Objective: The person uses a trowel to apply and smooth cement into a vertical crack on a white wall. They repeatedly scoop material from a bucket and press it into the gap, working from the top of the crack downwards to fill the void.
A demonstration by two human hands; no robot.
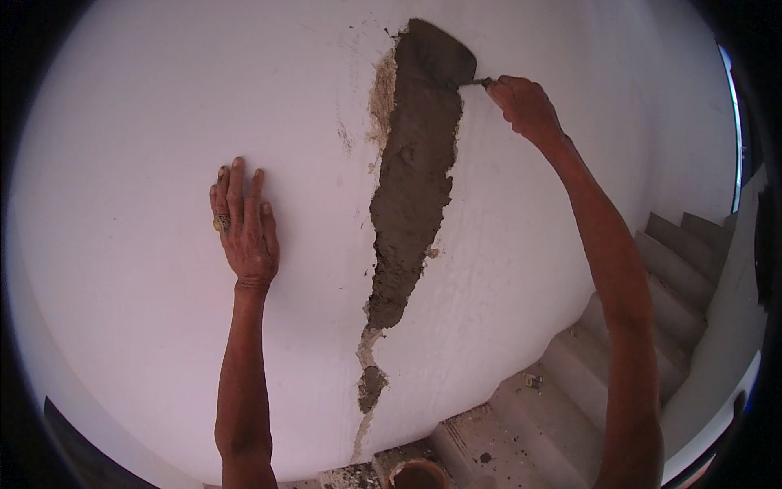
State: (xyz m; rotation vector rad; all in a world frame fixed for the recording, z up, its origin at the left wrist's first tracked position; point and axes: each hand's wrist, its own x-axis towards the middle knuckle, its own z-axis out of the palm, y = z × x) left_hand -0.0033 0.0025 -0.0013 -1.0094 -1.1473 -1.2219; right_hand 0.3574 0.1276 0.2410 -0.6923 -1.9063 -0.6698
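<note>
My right hand (525, 106) is closed around the handle of a trowel (452, 59) at the upper end of a long patch of wet grey-brown mortar (411, 179). The trowel's blade lies against the mortar and is hard to tell from it by colour. My left hand (247, 224) rests flat on the white wall (147, 269), left of the patch, its fingers stretched out and a ring with a yellow stone on one of them. The patch narrows downward into a rough crack (371, 383).
Concrete stairs (562, 407) run along the foot of the wall and climb to the right, spattered with mortar bits. A round bucket (417, 474) stands at the bottom edge, partly cut off. A small object (533, 381) I cannot make out lies on one step.
</note>
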